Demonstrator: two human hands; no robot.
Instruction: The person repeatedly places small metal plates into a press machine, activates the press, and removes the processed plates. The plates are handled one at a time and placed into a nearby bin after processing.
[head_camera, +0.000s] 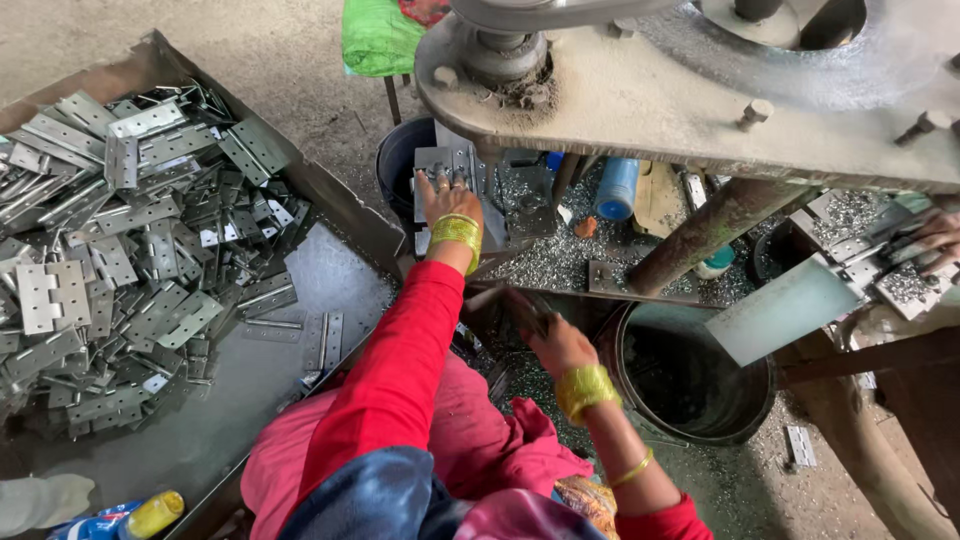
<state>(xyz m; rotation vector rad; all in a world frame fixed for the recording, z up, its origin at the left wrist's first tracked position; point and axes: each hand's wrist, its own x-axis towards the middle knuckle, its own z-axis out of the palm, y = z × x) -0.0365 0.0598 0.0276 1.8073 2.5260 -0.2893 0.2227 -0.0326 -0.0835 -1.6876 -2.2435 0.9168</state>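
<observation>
My left hand (447, 197) reaches forward under the press and rests its fingers on a grey metal hinge plate (447, 162) lying on the die block. A gold bangle sits on that wrist and the sleeve is red. My right hand (557, 343), also with a gold bangle, is closer to me and closed around a dark, flat metal piece (525, 310) whose shape I cannot make out. Metal shavings (560, 255) cover the bed around the die.
A large tray (330, 270) at left holds a heap of grey hinges (120, 250). A black bucket (690, 375) stands right of my right hand. The heavy press frame (650, 95) overhangs the work. Another person's hand (938, 240) handles hinges at far right. A blue cylinder (617, 187) lies behind.
</observation>
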